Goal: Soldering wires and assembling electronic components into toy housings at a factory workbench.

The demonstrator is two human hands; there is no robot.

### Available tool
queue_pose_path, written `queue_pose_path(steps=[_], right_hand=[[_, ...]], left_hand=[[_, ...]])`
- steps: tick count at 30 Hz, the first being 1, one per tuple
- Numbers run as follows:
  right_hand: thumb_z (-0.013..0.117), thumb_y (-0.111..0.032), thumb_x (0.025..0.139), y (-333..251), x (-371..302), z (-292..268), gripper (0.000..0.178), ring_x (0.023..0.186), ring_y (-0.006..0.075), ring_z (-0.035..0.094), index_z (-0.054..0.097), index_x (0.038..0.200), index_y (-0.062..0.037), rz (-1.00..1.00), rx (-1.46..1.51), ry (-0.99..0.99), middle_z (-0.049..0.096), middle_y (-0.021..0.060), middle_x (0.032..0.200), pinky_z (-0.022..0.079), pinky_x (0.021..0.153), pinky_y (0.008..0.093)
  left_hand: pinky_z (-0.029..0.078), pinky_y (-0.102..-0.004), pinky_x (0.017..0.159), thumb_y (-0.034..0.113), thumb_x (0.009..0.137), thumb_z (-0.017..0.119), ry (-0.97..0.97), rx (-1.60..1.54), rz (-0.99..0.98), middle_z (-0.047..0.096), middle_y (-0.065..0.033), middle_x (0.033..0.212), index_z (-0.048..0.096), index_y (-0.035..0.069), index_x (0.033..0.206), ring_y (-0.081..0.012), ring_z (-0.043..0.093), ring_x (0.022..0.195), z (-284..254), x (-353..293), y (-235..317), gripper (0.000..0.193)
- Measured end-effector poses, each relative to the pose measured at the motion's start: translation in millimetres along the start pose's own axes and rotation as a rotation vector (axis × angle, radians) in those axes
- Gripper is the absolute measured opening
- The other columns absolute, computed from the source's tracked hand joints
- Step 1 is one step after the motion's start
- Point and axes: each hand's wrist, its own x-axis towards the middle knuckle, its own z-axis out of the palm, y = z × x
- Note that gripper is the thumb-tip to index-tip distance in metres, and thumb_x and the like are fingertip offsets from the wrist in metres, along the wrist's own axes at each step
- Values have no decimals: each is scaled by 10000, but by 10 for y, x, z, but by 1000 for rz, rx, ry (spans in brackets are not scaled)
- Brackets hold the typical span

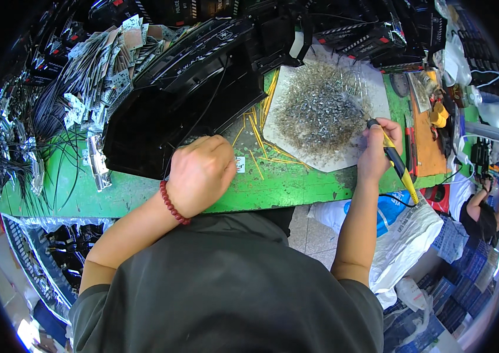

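My right hand (382,147) is closed around a yellow and black soldering iron (399,167). The iron's tip end points up and left over a whitish slab (326,160) heaped with grey solder bits and crumbs (317,109). At the near edge of a black plastic vehicle body shell (137,129), my left hand (205,167) is curled shut, knuckles up, with a red bead bracelet at the wrist. A thin dark wire (213,94) runs across the shell toward that hand. Beside its fingers shows a small white circuit board (240,165); whether they grip it is hidden.
Yellow thin sticks (255,132) lie between shell and slab on the green table (273,194). Stacked circuit boards with black wires (96,70) fill the left. More black shells (355,38) stand behind. A red-handled tool (410,144) lies right; another person (485,209) sits far right.
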Motion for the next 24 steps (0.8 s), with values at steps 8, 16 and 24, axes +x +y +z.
queue_pose_path(steps=[8,16,24], right_hand=[[593,-4,777,-52,-66,8,121,611,90,541,568,896,-2,-14,36,81,566,32,735,432,591,200],[689,-160,782,-494,-864,325,254,608,85,522,538,907,2,109,280,-212,569,53,778,423,574,208],[717,-232,780,-521,-1210,505,298,590,51,431,542,884,-13,159,209,-389,532,4,705,344,535,211]], left_hand=[[492,-348,587,17,690,659,18,-3,4,621,-71,756,578,33,683,-263,608,671,9,-22,-41,83],[494,-362,591,55,713,654,-25,-7,19,606,-78,752,571,36,710,-270,606,687,3,-17,-43,85],[497,-363,596,59,714,653,-41,0,9,607,-77,773,570,39,718,-265,607,701,-2,-36,-36,86]])
